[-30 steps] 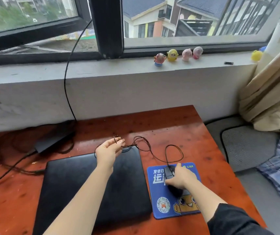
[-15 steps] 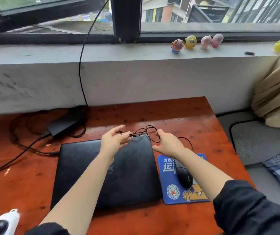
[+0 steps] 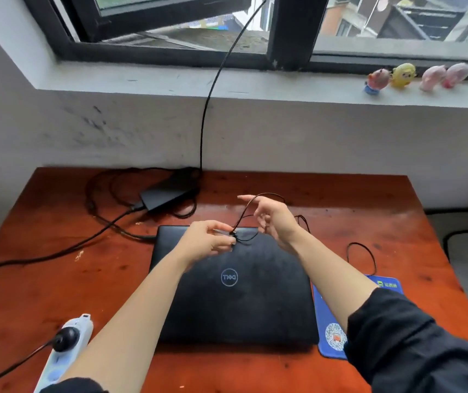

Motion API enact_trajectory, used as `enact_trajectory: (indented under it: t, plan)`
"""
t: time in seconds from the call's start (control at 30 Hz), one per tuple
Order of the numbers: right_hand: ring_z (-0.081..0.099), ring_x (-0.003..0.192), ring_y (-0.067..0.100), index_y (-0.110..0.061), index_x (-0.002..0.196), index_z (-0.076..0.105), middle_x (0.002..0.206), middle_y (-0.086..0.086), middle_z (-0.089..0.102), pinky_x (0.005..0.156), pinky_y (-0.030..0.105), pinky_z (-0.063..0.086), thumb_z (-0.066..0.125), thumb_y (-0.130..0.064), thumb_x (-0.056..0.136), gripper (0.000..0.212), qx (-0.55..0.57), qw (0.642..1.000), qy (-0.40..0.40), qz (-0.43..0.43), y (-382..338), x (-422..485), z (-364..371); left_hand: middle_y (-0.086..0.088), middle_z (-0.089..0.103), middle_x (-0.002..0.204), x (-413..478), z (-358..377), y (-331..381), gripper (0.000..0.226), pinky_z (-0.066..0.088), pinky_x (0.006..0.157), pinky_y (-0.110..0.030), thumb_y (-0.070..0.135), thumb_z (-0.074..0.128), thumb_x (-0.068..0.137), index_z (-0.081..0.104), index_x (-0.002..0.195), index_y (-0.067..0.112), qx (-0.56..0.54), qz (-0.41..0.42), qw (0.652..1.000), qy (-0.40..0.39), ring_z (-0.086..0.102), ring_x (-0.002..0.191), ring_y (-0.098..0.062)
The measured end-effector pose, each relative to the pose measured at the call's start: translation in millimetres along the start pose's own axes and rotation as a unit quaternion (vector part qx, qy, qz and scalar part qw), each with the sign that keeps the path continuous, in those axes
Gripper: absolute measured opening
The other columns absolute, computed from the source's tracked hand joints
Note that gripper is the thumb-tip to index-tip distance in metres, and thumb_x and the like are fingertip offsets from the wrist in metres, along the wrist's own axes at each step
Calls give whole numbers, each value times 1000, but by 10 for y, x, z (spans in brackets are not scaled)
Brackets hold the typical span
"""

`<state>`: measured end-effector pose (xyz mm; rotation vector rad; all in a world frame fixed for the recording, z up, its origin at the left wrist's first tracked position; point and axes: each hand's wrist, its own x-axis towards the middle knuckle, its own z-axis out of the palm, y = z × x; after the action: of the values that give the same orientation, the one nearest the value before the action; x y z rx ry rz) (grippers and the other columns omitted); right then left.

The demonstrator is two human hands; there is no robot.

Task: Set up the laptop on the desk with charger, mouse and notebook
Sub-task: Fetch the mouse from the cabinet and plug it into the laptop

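Head view: my left hand (image 3: pixel 208 241) pinches the thin black mouse cable (image 3: pixel 243 215) in closed fingers (image 3: pixel 225 243) above the shut black Dell laptop (image 3: pixel 235 290) on the tabletop (image 3: pixel 42 268). My right hand (image 3: pixel 274 217) is open, cable looped over it. Charger brick (image 3: pixel 167 192) lies behind the laptop; blue mouse pad (image 3: pixel 326 321) just right of it.

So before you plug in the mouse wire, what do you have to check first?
1. Plug end pinched in the left hand: ok.
2. Thin black mouse wire free of loops: not ok, one loop hangs over the right hand.
3. Closed black laptop lying flat on the reddish wooden desk: ok.
4. Laptop lid opened: not ok, it is shut.
5. Black charger brick wired to the laptop: cannot tell; its cable reaches the back left corner.
6. Mouse on the blue mouse pad: cannot tell, the right arm hides it.
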<state>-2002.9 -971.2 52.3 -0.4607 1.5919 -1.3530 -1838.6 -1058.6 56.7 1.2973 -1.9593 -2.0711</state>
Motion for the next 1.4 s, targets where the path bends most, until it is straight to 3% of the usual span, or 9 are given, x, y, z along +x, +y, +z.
enact_trajectory:
  t: [0.17, 0.27, 0.4, 0.57, 0.7, 0.9, 1.07, 1.17, 1.4]
  plan:
    - [37, 50, 9, -13, 68, 72, 71, 5, 54, 48, 20, 29, 55, -28, 94, 35, -14, 999, -2, 52, -117, 42, 134, 2, 64, 69, 95, -27, -173, 18, 44, 61, -20, 13, 79, 75, 71, 92, 14, 79, 43, 995, 52, 55, 56, -7]
    - [45, 49, 8, -9, 71, 69, 67, 4, 58, 47, 17, 33, 53, -25, 97, 34, 2, 998, -5, 62, -196, 63, 194, 5, 55, 57, 126, -24, -243, 9, 36, 54, -22, 29, 78, 77, 74, 84, 23, 115, 80, 989, 53, 44, 47, -7]
    - [48, 48, 6, -7, 78, 69, 64, 1, 57, 48, 16, 35, 53, -25, 98, 31, 59, 996, 22, 61, -247, 105, 255, 14, 64, 96, 123, -156, -352, 12, 41, 81, -15, 32, 75, 80, 78, 90, 26, 130, 114, 981, 89, 59, 92, 0]
    - [44, 59, 8, -13, 89, 76, 77, -4, 57, 54, 21, 31, 61, -29, 93, 22, -12, 997, 75, -3, -312, 253, 463, 13, 71, 72, 43, -470, -477, 11, 45, 67, -17, 23, 75, 81, 78, 90, 17, 106, 94, 985, 94, 59, 59, 6]
    - [33, 52, 7, -15, 108, 74, 69, -8, 48, 47, 17, 25, 62, -32, 92, 26, -25, 994, 103, -10, -279, 445, 810, 1, 72, 68, -48, -829, -638, 10, 48, 66, -24, 27, 73, 83, 78, 84, 19, 146, 104, 975, 132, 60, 59, -9]
    - [54, 61, 11, -20, 131, 56, 86, 3, 62, 50, 19, 41, 63, -14, 90, 42, -169, 984, 19, 60, 8, 491, 1362, -7, 73, 82, -104, -1345, -952, 6, 54, 78, -32, 12, 70, 84, 75, 88, 13, -127, 30, 969, 211, 68, 84, -22]
    - [64, 99, 24, -10, 135, 56, 118, 13, 63, 85, 29, 47, 57, -13, 88, 48, -467, 883, -39, 31, 427, 451, 1666, -3, 66, 71, -147, -1496, -1232, 11, 53, 63, -19, 9, 69, 86, 72, 96, 5, -237, -28, 930, 280, 63, 63, -9]
    - [47, 126, 30, -7, 131, 55, 136, 13, 49, 101, 35, 40, 53, -23, 91, 43, -582, 811, -60, -2, 605, 354, 1723, -1, 70, 78, -113, -1452, -1384, 7, 54, 77, -28, 17, 75, 81, 74, 88, 17, -236, -52, 922, 304, 62, 75, -13]
    - [6, 150, 22, -14, 154, 15, 163, 8, 7, 119, 39, 14, 31, -40, 103, 60, -691, 715, -90, -65, 976, 232, 1847, -3, 69, 73, -83, -1344, -1574, 19, 58, 65, -24, 15, 72, 84, 72, 100, 6, -272, -61, 902, 331, 67, 68, -17]
